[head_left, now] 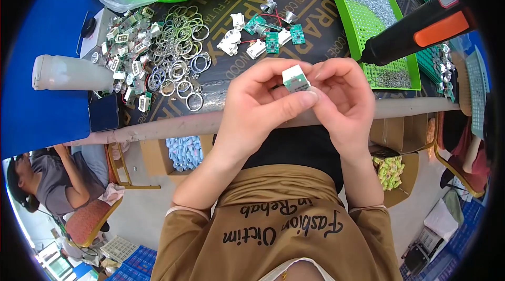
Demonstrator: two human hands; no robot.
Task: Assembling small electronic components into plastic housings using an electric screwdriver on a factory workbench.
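Both hands meet over the table's near edge around one small part (295, 78), a white plastic piece with a green circuit board on its face. My left hand (259, 103) grips it from the left, thumb pressed along its lower side. My right hand (341, 97) pinches it from the right with the fingertips. Thin red and black wires show just left of the part, partly hidden by my fingers.
Loose green boards and white housings (263, 36) lie beyond my hands. A pile of metal key rings (181, 55) and small parts lies at the left. A green tray (368, 18) of tiny metal bits and a black-and-orange power tool (421, 31) are at the right. A seated person (47, 181) is at lower left.
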